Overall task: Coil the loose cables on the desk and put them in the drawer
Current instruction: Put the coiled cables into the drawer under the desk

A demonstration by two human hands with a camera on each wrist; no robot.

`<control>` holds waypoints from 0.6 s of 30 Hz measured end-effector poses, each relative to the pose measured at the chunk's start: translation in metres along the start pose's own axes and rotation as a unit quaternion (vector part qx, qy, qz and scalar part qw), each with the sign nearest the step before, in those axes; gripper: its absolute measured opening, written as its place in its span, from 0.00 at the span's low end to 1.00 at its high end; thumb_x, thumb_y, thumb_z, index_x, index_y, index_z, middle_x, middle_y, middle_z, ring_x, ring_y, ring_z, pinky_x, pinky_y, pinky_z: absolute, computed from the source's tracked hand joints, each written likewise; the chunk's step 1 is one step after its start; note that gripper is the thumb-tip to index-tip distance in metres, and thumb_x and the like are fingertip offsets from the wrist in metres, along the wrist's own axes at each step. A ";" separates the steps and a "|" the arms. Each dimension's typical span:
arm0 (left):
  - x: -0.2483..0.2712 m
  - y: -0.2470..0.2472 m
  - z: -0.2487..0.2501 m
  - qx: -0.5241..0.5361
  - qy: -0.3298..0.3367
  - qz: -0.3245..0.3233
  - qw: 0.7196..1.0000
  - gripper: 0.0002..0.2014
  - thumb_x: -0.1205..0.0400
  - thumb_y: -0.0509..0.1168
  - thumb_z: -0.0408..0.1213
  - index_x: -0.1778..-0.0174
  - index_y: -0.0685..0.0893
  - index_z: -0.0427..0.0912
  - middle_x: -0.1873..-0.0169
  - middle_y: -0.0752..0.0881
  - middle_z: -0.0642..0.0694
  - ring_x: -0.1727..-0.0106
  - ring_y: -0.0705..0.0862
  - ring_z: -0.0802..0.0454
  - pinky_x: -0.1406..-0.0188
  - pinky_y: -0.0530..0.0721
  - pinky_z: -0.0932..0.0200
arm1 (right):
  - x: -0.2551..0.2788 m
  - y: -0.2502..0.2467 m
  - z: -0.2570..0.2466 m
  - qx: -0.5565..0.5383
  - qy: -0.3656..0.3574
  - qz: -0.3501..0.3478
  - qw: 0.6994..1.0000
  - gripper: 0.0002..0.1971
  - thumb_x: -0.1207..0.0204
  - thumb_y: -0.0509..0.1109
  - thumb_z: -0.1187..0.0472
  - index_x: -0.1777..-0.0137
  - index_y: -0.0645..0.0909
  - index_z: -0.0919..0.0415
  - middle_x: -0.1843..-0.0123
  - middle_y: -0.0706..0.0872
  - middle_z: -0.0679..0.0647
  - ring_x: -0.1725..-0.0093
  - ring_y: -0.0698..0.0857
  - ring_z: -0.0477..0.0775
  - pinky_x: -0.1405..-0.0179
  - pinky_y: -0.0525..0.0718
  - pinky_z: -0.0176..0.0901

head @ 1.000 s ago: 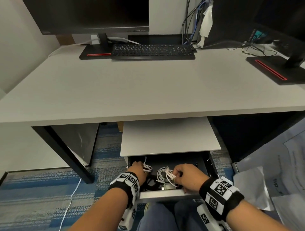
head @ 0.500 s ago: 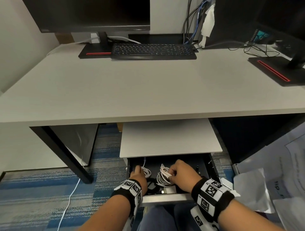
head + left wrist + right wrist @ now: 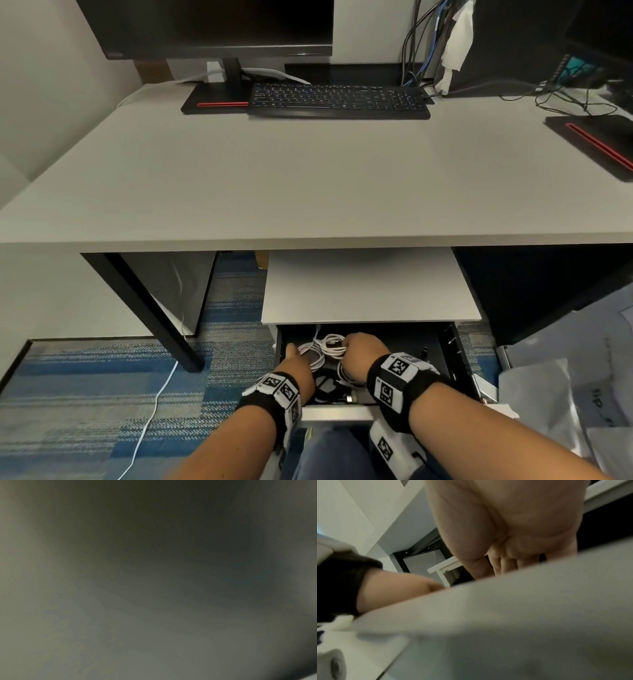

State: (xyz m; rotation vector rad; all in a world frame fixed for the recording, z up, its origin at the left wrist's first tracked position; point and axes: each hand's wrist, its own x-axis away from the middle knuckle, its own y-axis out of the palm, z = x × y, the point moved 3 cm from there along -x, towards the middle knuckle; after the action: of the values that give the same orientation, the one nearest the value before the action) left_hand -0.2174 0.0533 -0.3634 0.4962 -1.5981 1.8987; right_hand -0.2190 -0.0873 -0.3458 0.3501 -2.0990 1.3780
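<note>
R hand (image 3: 363, 353) moved deeper into drawer (image 3: 455, 356), white cables (image 3: 325, 349) under fingertips

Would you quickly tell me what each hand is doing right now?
Left hand: in the drawer beside the white cables, fingers hidden; cannot be told.
Right hand: closed, gripping the white cables.

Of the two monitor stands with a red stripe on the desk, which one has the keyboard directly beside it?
The left stand, at the desk's far side: the keyboard lies against its right edge. The other stand sits alone at the right edge of the head view.
</note>
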 end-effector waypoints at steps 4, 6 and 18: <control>0.002 -0.003 0.000 0.037 0.038 0.026 0.998 0.22 0.18 0.56 0.30 0.26 0.67 0.39 0.25 0.59 0.38 0.34 0.76 0.40 0.37 0.75 0.58 | -0.001 0.015 0.002 -0.013 0.015 -0.047 0.999 0.26 0.18 0.59 0.60 0.21 0.62 0.65 0.26 0.75 0.60 0.28 0.76 0.60 0.31 0.75 0.44; 0.003 -0.002 -0.002 0.054 0.051 0.015 0.997 0.26 0.19 0.57 0.30 0.23 0.64 0.39 0.23 0.55 0.39 0.30 0.75 0.40 0.33 0.73 0.57 | -0.002 0.020 0.006 -0.035 0.038 -0.074 0.996 0.35 0.19 0.58 0.62 0.16 0.46 0.64 0.25 0.75 0.62 0.28 0.76 0.60 0.33 0.74 0.44; 0.001 0.001 0.002 -0.056 0.068 -0.068 0.994 0.33 0.17 0.57 0.31 0.18 0.48 0.33 0.17 0.47 0.36 0.17 0.51 0.43 0.19 0.55 0.53 | 0.001 0.022 0.003 -0.013 0.014 -0.082 0.996 0.37 0.21 0.60 0.60 0.16 0.44 0.58 0.24 0.73 0.61 0.27 0.75 0.59 0.31 0.74 0.44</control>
State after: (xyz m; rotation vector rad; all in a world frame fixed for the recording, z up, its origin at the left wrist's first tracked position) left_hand -0.2188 0.0514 -0.3634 0.4088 -1.5319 1.6946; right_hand -0.2319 -0.0808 -0.3625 0.4793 -2.0151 1.2518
